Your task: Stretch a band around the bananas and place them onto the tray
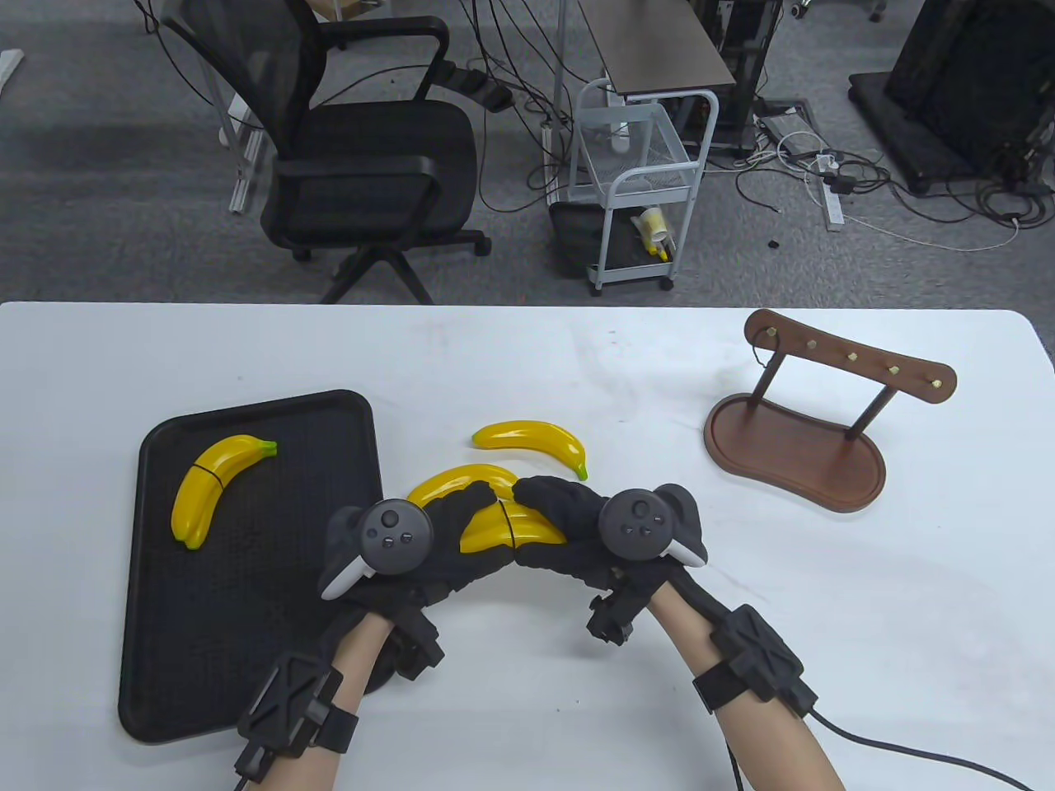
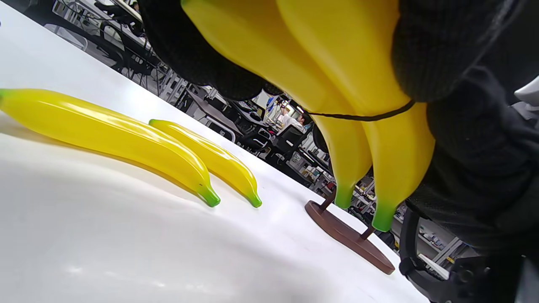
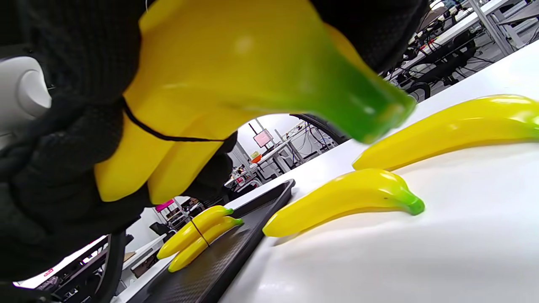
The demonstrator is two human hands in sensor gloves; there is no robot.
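Note:
Just above the table, right of the black tray, both hands hold a pair of yellow bananas. A thin black band runs around the pair's middle; it also shows as the band in the left wrist view and the band in the right wrist view. My left hand grips the pair's left end and my right hand grips the right end. On the tray lies another banded pair. Two loose bananas rest on the table beyond the hands, one near and one farther.
A brown wooden stand with a peg bar sits at the right of the white table. Beyond the far edge are an office chair and a small white cart.

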